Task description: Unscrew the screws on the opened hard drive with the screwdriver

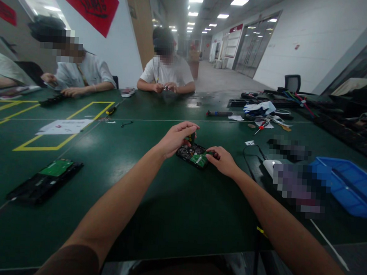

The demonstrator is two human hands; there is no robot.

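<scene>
In the head view, a black device casing with a green circuit board (198,159) lies open on the green table in front of me. My left hand (179,138) is closed around the handle of a black and yellow screwdriver (192,138), which stands upright over the casing's left part. Its tip is too small to make out. With closed fingers, my right hand (222,160) grips the right edge of the same casing. A second black casing with a green board (55,167) rests at the left, apart from both hands.
To the right are a blue plastic tray (350,187), a red-handled screwdriver (262,126), cables and a blue-white cloth (260,108). Paper sheets (64,126) and a yellow-black screwdriver (111,110) lie at the left. Several people sit across the table (155,201).
</scene>
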